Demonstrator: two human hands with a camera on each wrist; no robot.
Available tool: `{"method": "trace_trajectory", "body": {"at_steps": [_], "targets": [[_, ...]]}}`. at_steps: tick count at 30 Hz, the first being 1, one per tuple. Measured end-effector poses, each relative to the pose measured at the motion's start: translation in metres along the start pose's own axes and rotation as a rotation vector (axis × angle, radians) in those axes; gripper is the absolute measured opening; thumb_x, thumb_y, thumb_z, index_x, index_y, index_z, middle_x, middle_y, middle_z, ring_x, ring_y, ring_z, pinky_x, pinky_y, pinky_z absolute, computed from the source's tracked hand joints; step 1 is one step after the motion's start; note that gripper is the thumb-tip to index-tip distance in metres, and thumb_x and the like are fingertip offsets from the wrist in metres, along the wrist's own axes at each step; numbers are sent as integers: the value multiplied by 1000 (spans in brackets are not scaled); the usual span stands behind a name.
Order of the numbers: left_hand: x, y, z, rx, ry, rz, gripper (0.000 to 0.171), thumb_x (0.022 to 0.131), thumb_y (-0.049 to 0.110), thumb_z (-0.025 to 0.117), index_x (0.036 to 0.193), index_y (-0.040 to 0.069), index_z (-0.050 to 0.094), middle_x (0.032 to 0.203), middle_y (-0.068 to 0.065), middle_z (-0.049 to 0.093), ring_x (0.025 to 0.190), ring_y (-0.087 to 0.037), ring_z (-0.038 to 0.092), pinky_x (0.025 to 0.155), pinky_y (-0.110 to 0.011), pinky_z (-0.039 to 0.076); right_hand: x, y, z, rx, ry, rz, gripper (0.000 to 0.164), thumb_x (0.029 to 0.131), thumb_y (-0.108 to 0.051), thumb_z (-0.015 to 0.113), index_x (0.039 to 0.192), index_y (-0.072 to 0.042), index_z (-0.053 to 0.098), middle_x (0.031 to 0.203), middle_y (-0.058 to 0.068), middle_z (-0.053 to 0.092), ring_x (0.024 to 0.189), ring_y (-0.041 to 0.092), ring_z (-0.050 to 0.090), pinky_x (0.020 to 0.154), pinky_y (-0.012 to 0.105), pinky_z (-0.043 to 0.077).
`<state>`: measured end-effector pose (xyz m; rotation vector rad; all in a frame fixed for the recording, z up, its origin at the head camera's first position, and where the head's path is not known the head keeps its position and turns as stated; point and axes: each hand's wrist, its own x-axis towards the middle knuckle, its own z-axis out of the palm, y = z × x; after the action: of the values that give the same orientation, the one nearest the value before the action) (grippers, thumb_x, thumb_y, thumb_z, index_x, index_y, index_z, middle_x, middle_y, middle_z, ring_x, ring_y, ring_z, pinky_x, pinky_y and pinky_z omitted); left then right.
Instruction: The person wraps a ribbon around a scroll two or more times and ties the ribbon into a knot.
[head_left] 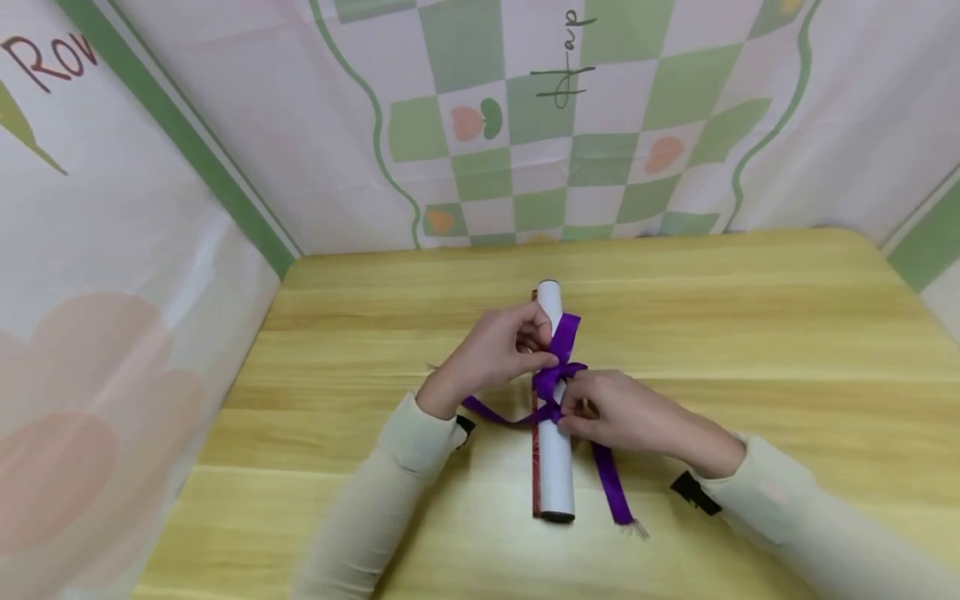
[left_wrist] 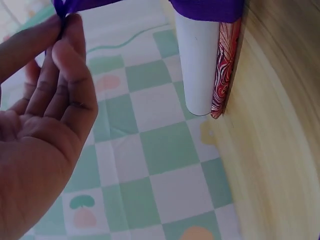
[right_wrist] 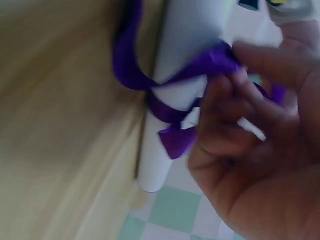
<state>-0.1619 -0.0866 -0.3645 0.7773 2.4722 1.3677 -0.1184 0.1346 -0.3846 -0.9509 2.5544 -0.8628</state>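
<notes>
A white rolled tube (head_left: 557,479) lies lengthwise on the table, with a red patterned strip (head_left: 536,479) along its left side. Around its middle runs a purple ribbon (head_left: 567,331), with loops and loose ends on both sides. My left hand (head_left: 495,346) pinches a part of the ribbon between thumb and fingertips, above the tube. On the tube's right, my right hand (head_left: 630,414) pinches another part of the ribbon, lower down. In the right wrist view the ribbon (right_wrist: 212,60) passes into the thumb and fingers; the exact form of the knot is hidden.
The wooden table (head_left: 337,333) extends around the tube. A patterned cloth wall (head_left: 540,175) stands behind it and another cloth wall (head_left: 97,250) at the left. A frayed ribbon tail (head_left: 615,492) lies to the tube's right.
</notes>
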Motion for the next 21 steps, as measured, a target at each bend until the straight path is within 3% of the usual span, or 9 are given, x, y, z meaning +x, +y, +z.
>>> {"method": "trace_trajectory", "body": {"at_steps": [5, 11, 13, 16, 19, 21], "targets": [[-4, -6, -2, -32, 16, -34, 23, 92, 3, 81, 97, 6, 58, 100, -10, 72, 94, -15, 71, 80, -18, 56, -9, -6, -9, 15, -59, -40, 12, 96, -23, 78, 90, -22, 68, 80, -12, 57, 70, 1, 47, 62, 22, 43], [-7, -9, -7, -30, 26, -37, 24, 91, 3, 81, 97, 6, 58, 101, -10, 72, 95, -16, 71, 83, -19, 57, -20, -5, -28, 75, -123, -155, 12, 100, -21, 73, 90, -24, 68, 74, -19, 55, 63, -5, 44, 56, 20, 44], [-7, -10, -9, -33, 24, -41, 24, 91, 3, 81, 97, 5, 58, 101, -10, 72, 94, -16, 71, 83, -20, 58, -21, -2, -33, 39, -142, -122, 13, 101, -21, 73, 89, -23, 68, 71, -19, 53, 61, -5, 43, 54, 20, 43], [-8, -12, -10, -40, 23, -43, 23, 92, 3, 81, 97, 5, 59, 101, -10, 72, 94, -16, 71, 83, -21, 58, -19, 1, -37, -110, -154, 0, 15, 100, -22, 74, 86, -23, 68, 69, -16, 53, 60, -1, 43, 53, 22, 40], [-9, -14, -10, -51, 28, -44, 23, 92, 2, 81, 97, 5, 59, 101, -10, 71, 93, -15, 70, 82, -21, 57, -11, 2, -37, -267, -135, 107, 14, 98, -20, 75, 84, -22, 70, 71, -12, 58, 63, 5, 47, 56, 25, 41], [-10, -15, -9, -64, 26, -43, 23, 91, 1, 81, 96, 6, 59, 100, -10, 71, 92, -14, 69, 81, -20, 58, -2, 2, -35, -313, -102, 125, 13, 97, -19, 76, 84, -21, 72, 75, -10, 62, 66, 8, 50, 58, 27, 43]]}}
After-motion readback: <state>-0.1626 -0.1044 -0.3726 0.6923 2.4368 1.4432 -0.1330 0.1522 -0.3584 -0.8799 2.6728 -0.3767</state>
